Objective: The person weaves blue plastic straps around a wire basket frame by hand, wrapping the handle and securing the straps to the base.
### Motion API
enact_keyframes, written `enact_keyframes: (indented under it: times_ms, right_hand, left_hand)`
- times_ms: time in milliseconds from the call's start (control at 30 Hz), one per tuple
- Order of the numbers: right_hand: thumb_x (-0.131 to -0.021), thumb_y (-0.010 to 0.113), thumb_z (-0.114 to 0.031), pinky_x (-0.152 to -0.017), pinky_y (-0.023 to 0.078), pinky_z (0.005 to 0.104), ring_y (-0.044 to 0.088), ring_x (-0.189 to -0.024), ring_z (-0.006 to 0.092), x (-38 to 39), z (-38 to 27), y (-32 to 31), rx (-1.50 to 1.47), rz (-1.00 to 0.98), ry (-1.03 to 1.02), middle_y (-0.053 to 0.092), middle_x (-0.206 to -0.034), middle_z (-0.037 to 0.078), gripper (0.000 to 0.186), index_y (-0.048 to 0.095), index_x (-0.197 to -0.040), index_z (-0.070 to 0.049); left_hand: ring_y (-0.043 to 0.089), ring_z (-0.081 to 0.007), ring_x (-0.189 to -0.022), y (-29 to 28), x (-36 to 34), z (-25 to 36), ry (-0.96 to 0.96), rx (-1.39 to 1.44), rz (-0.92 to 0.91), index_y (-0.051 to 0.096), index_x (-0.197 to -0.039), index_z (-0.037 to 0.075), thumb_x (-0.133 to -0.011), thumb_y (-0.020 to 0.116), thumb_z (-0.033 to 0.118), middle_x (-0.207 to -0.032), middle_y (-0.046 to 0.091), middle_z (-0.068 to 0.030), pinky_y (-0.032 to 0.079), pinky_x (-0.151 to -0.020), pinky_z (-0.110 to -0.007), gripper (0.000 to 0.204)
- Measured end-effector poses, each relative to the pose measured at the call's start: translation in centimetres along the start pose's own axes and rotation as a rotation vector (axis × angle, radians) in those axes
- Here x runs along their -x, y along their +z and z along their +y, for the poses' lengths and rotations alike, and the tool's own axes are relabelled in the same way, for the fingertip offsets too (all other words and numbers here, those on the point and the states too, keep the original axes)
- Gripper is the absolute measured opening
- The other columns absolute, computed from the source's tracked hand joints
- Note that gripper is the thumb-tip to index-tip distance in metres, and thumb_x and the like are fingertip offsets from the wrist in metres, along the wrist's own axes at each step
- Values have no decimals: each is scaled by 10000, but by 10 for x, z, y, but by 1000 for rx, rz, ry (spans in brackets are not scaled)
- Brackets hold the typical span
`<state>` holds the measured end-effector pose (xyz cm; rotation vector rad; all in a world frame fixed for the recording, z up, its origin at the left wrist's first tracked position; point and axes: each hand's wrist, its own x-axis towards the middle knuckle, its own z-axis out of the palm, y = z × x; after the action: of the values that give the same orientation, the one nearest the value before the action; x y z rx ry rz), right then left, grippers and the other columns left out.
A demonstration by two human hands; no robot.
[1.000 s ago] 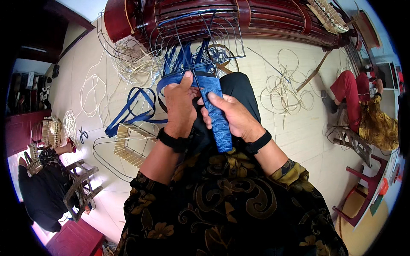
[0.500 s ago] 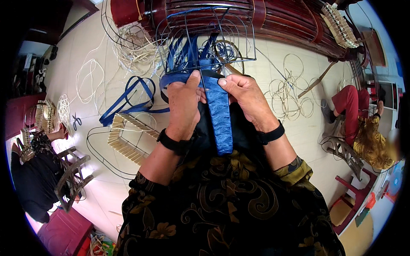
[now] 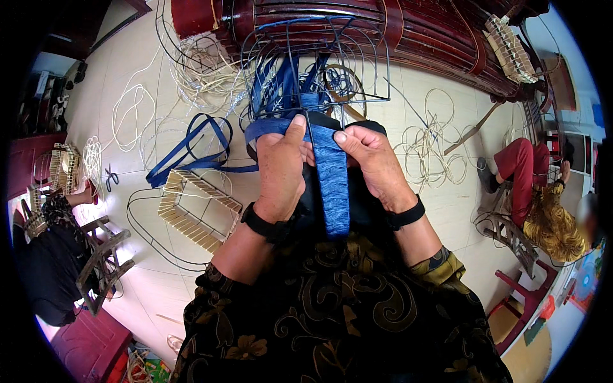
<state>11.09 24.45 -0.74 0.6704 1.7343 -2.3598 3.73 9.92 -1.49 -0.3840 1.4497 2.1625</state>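
A long panel wrapped in blue strap (image 3: 331, 195) hangs toward me from a black wire frame (image 3: 345, 48), which has more blue strips among its wires. My left hand (image 3: 279, 163) is closed on a flat blue band (image 3: 268, 127), its thumb pressed on it beside the panel's top. My right hand (image 3: 373, 166) grips the upper right edge of the panel, thumb on its front and fingers curled behind. Loose blue straps (image 3: 198, 150) lie on the floor to the left, by a pale wrapped wire frame (image 3: 172, 217).
A dark red wooden bench (image 3: 434, 35) spans the top. Pale cord coils (image 3: 434, 150) lie on the floor (image 3: 447, 223), with scissors (image 3: 110, 179) at left. One seated co-worker (image 3: 552, 217) is at right, another (image 3: 51, 262) at left, beside wooden stools (image 3: 102, 252).
My right hand has slid up from the middle of the blue panel to its top edge. My left hand, the panel and the wire frame have shifted slightly right.
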Motion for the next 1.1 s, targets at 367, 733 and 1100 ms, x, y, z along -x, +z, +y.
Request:
enact_keyframes:
  times_ms: [367,733,1100]
  right_hand:
    - [-994,409,-607,-572,448,292,510,-602,149,4,24,24,-652,-345,375,550,-734,43,554,525,-1099,-75]
    - [-1041,309,-547,-560,514,295,576,-610,164,9,20,31,-485,-240,239,600,-765,81,569,551,-1134,-41]
    - [-1009,263,-636,-612,557,298,616,-657,162,-14,9,30,-500,-196,322,639,-827,77,715,618,-1066,-17]
  left_hand:
    - [515,-117,-480,-1,6,2,29,-113,114,567,-587,29,-961,644,273,-573,585,-55,382,-474,-261,453]
    - [496,-132,-501,-4,9,2,-5,-52,172,549,-662,68,-966,632,223,-587,540,-41,388,-508,-266,351]
    - [483,-153,-393,7,17,18,-102,-131,175,518,-636,33,-979,606,263,-539,522,-69,384,-336,-314,423]
